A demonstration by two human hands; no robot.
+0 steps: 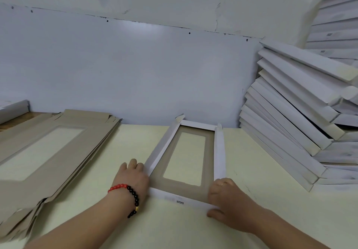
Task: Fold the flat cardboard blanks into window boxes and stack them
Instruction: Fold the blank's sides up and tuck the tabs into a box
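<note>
Item 1: a small white stack (13,109) is seen at the far left edge of the desk (120,206), cut off by the frame.

Item 2: a pile of flat blanks (46,152), brown side up, each with a window cut out, is laid along the left side of the desk, fanned unevenly toward the near left corner.

Item 3: the left hand (131,177), a red and black bead bracelet (127,192) worn on its wrist, is pressed against the near left corner of the box; the fingers are curled against the raised left wall. Whether the wall is pinched cannot be told.

Item 4: a half-folded box (186,159) is set at the middle of the desk, near the front edge. White walls are raised on all four sides around a brown floor with a window. Loose tabs are seen at the far corners.

Item 5: the right hand (228,202) is closed around the near right corner of the box, thumb outside the front wall, fingers curled over the top.

Item 6: a leaning stack of finished boxes (298,121), white, is piled at the right edge of the desk against the wall (135,64).
</note>
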